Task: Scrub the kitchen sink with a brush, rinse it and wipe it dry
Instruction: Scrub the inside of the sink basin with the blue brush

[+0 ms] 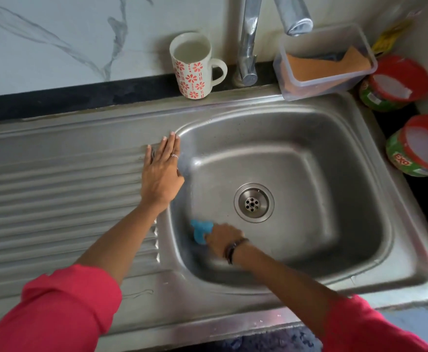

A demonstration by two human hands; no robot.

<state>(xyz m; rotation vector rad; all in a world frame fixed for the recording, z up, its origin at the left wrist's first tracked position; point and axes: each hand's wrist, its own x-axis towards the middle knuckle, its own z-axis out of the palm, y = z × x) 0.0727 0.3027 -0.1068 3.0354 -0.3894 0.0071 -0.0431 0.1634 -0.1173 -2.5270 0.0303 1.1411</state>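
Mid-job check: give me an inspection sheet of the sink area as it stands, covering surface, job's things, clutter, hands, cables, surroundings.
Surface: steel sink basin, no standing water seen; drain uncovered; ribbed drainboard to its left.
Job's things: blue brush against the basin's near-left wall; tap behind the basin, no water running.
Clutter: flowered mug on the back ledge; clear tub holding an orange cloth; two red-lidded jars to the right.
Hands: left hand flat on the basin's left rim, fingers straight; right hand grips the brush, blurred.
Cables: nothing seen.
Surroundings: marbled wall behind; dark counter strip under it.
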